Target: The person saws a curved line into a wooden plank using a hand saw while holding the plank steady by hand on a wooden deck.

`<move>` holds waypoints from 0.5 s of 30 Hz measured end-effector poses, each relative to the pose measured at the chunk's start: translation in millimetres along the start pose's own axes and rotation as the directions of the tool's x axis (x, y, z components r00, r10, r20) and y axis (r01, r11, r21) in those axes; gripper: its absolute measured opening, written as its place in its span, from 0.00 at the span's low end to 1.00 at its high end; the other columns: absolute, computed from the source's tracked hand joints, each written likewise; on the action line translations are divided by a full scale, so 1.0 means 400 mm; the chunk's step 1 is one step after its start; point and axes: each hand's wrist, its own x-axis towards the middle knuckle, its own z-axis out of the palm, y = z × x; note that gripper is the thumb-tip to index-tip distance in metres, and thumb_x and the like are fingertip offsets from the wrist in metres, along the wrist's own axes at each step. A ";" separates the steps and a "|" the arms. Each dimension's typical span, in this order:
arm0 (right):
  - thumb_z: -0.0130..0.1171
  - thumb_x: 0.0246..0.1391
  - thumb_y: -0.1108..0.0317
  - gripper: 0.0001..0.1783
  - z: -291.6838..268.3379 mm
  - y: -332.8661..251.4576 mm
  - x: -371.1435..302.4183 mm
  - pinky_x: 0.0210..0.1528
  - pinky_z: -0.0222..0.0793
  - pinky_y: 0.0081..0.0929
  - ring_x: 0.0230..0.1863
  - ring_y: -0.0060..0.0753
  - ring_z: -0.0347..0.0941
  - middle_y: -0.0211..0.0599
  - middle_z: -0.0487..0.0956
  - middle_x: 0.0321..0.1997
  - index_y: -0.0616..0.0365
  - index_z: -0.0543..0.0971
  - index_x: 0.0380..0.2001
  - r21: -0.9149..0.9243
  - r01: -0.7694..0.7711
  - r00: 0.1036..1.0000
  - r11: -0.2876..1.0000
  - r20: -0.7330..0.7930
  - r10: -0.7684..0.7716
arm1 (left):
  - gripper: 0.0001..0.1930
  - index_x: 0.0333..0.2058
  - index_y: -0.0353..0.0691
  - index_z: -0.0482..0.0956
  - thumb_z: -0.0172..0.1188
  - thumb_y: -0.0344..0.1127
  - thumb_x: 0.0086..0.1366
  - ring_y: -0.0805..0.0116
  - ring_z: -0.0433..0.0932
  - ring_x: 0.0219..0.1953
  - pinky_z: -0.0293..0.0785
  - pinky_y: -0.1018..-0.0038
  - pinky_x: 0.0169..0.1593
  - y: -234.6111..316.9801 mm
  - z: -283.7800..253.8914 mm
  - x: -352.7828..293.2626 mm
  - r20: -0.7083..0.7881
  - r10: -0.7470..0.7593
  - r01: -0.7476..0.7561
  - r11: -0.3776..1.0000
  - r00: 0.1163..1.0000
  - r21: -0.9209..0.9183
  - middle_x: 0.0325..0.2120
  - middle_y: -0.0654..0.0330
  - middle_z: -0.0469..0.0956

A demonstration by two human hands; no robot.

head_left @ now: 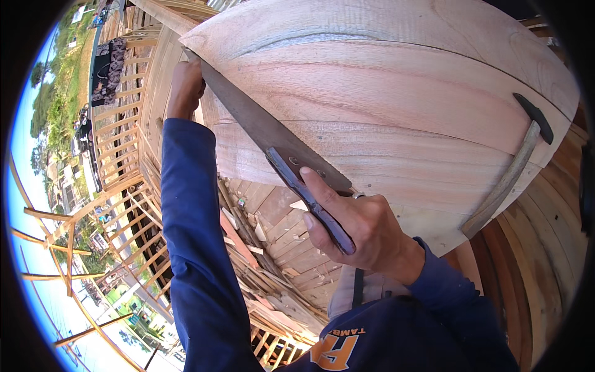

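Pale planked wooden surface (291,93) fills the upper middle and runs to the right, seams curving across it, reddish grain streaks. Brown curved planks (514,273) at lower right. Board floor (304,239) below the pale surface, with loose wood strips (273,297) piled along its left side. Slatted wooden frame (124,183) at left, greenery and sky beyond. Person wears dark blue sleeves (198,229); left arm reaches up along the left, right arm comes in from lower right. Handsaw (263,124) slants across the centre, tip at upper left by the edge of the pale surface, handle at lower middle, teeth facing right; blade overlaps the pale surface in view, can't tell if it touches. Hammer (511,172) rests on the right end of the pale surface, dark head up, wooden handle slanting down-left, well apart from both hands. Right hand (375,232) wrapped firmly around the saw handle, index finger stretched along it toward the blade. Left hand (184,87) has fingers curled, right by the saw tip; can't tell whether it grips the tip or the wood edge. Small wood scraps (259,232) on floor. Ring (358,195) on a right finger.
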 end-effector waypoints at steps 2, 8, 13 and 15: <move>0.59 0.57 0.69 0.29 0.010 0.011 -0.015 0.18 0.71 0.32 0.12 0.34 0.73 0.42 0.76 0.16 0.74 0.70 0.59 0.002 -0.010 0.999 1.000 -0.048 0.010 | 0.18 0.20 0.37 0.71 0.51 0.41 0.66 0.75 0.60 0.10 0.49 0.72 0.14 0.003 0.006 -0.008 0.026 -0.001 0.001 1.000 1.000 0.000 0.11 0.66 0.64; 0.59 0.57 0.66 0.29 0.005 -0.004 -0.072 0.19 0.73 0.32 0.12 0.39 0.73 0.42 0.75 0.12 0.72 0.70 0.59 0.033 -0.043 0.995 0.999 -0.093 0.046 | 0.19 0.20 0.35 0.72 0.51 0.42 0.66 0.73 0.61 0.10 0.51 0.71 0.15 0.003 0.005 -0.053 -0.016 -0.029 0.030 0.994 0.999 0.109 0.11 0.64 0.64; 0.61 0.55 0.66 0.32 -0.072 -0.021 -0.254 0.17 0.70 0.29 0.13 0.31 0.73 0.37 0.76 0.16 0.70 0.69 0.62 -0.022 -0.097 0.994 0.995 -0.051 0.096 | 0.24 0.21 0.29 0.72 0.46 0.44 0.69 0.71 0.64 0.15 0.57 0.68 0.19 0.018 0.118 -0.240 -0.030 -0.006 0.011 0.987 1.000 0.162 0.15 0.61 0.68; 0.62 0.54 0.66 0.32 -0.110 -0.042 -0.318 0.23 0.74 0.32 0.14 0.31 0.73 0.36 0.76 0.17 0.70 0.71 0.61 -0.045 -0.153 0.988 0.987 0.019 0.154 | 0.25 0.22 0.24 0.71 0.45 0.43 0.70 0.67 0.66 0.18 0.61 0.64 0.23 -0.002 0.144 -0.309 -0.064 0.045 -0.034 0.983 0.997 0.178 0.16 0.55 0.69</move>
